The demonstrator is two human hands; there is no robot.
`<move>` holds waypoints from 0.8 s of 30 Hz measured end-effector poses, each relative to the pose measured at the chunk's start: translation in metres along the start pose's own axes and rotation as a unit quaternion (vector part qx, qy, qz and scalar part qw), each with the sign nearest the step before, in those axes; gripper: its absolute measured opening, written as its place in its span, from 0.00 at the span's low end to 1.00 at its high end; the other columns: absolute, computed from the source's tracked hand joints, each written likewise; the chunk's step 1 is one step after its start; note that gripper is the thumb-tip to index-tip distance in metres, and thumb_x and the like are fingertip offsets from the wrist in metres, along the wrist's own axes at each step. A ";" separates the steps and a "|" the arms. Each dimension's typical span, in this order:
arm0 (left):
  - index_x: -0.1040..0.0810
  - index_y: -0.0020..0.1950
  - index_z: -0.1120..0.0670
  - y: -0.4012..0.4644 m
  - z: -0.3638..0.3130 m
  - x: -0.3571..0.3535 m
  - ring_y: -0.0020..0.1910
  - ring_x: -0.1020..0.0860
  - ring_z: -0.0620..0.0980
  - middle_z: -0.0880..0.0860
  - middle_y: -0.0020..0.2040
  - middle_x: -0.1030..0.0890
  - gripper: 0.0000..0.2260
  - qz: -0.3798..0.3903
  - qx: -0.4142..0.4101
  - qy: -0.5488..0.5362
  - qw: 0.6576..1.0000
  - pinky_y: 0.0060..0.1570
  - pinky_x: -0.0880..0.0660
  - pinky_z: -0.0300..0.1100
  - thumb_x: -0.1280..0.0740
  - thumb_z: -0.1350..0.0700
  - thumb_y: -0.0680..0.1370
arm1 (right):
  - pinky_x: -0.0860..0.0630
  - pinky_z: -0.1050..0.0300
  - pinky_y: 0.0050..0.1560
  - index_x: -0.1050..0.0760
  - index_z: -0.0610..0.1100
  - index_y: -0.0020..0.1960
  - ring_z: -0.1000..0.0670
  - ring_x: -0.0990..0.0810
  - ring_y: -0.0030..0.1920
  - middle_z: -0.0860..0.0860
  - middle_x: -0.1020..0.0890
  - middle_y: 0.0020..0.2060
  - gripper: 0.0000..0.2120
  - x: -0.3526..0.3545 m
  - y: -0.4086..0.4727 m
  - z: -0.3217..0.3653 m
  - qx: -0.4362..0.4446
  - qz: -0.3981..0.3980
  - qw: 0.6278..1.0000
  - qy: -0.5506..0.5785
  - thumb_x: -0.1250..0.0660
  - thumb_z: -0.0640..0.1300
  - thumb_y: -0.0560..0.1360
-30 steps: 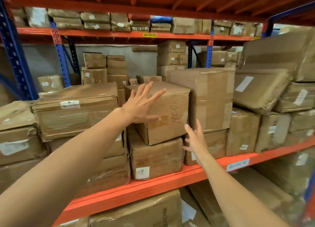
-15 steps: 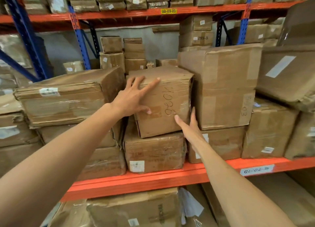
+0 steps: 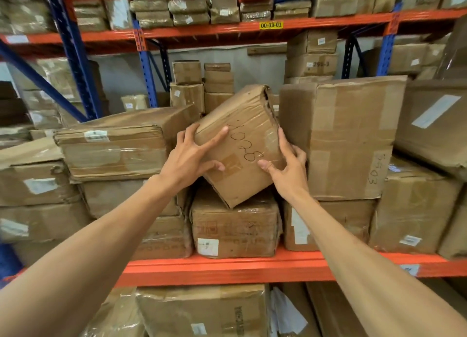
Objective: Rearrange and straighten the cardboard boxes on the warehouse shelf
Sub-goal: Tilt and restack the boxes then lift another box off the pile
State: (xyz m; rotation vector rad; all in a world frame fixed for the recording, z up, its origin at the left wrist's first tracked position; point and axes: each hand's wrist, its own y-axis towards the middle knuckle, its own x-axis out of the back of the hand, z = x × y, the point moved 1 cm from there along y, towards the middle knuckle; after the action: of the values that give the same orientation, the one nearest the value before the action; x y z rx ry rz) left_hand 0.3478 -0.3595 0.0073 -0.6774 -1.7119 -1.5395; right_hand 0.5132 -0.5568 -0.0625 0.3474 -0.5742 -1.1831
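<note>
A small brown cardboard box [image 3: 245,124] with handwritten numbers on its front is tilted, its top leaning right and its lower corner resting on a squat box [image 3: 235,229] beneath. My left hand [image 3: 188,157] grips its left edge, fingers spread over the front. My right hand [image 3: 288,164] clamps its right side, thumb on the front. To the right stands a tall taped box [image 3: 346,134]; to the left lies a wide flat box [image 3: 118,144].
The orange shelf beam [image 3: 227,268] runs across below the boxes. More cartons fill the far left, the far right, the shelf above and the level below. Blue uprights [image 3: 73,53] stand at the left and the right. Smaller boxes [image 3: 188,84] are stacked behind.
Both hands have closed on the small numbered box and tipped it up off its flat seat, turning it clockwise. The view has moved closer to the shelf.
</note>
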 end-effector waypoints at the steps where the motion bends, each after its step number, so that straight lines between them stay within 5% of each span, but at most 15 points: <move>1: 0.49 0.80 0.33 -0.004 -0.001 0.000 0.72 0.44 0.64 0.61 0.78 0.46 0.39 -0.009 0.006 -0.019 1.000 0.70 0.35 0.64 0.30 0.38 0.75 | 0.38 0.57 0.71 0.46 0.78 0.77 0.46 0.34 0.75 0.50 0.40 0.76 0.43 0.004 0.000 0.003 0.005 0.008 1.000 -0.018 0.23 0.57 0.75; 8: 0.47 0.78 0.29 -0.039 -0.005 -0.020 0.70 0.39 0.60 0.60 0.75 0.42 0.38 -0.111 0.080 -0.183 0.974 0.71 0.36 0.60 0.31 0.35 0.73 | 0.39 0.37 0.78 0.39 0.77 0.74 0.40 0.37 0.77 0.49 0.41 0.80 0.37 0.024 0.009 0.066 0.083 0.021 0.986 -0.141 0.23 0.56 0.75; 11: 0.52 0.78 0.28 -0.054 -0.016 -0.036 0.71 0.41 0.60 0.58 0.76 0.44 0.40 -0.131 0.127 -0.240 0.953 0.71 0.36 0.63 0.30 0.36 0.74 | 0.40 0.36 0.78 0.39 0.76 0.75 0.39 0.38 0.78 0.48 0.42 0.80 0.37 0.028 0.009 0.086 0.126 0.045 0.966 -0.220 0.24 0.56 0.75; 17: 0.59 0.76 0.26 -0.060 -0.019 -0.036 0.71 0.39 0.65 0.61 0.76 0.45 0.44 -0.108 0.122 -0.198 0.967 0.67 0.33 0.66 0.28 0.39 0.75 | 0.42 0.36 0.79 0.38 0.71 0.78 0.38 0.41 0.79 0.45 0.42 0.81 0.36 0.026 -0.017 0.080 0.115 0.036 0.965 -0.234 0.25 0.53 0.77; 24: 0.62 0.77 0.28 -0.062 -0.058 -0.064 0.65 0.37 0.63 0.63 0.69 0.40 0.45 -0.128 0.181 -0.264 0.939 0.55 0.30 0.56 0.30 0.32 0.73 | 0.41 0.37 0.76 0.26 0.62 0.74 0.39 0.36 0.75 0.47 0.35 0.78 0.26 0.044 0.004 0.105 0.161 0.029 0.944 -0.287 0.26 0.48 0.78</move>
State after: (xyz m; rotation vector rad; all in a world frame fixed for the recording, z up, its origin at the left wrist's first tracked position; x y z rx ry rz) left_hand 0.3472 -0.4201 -0.0797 -0.7358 -2.4948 -1.2110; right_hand 0.4664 -0.5923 0.0350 0.2549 -1.2893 -1.1299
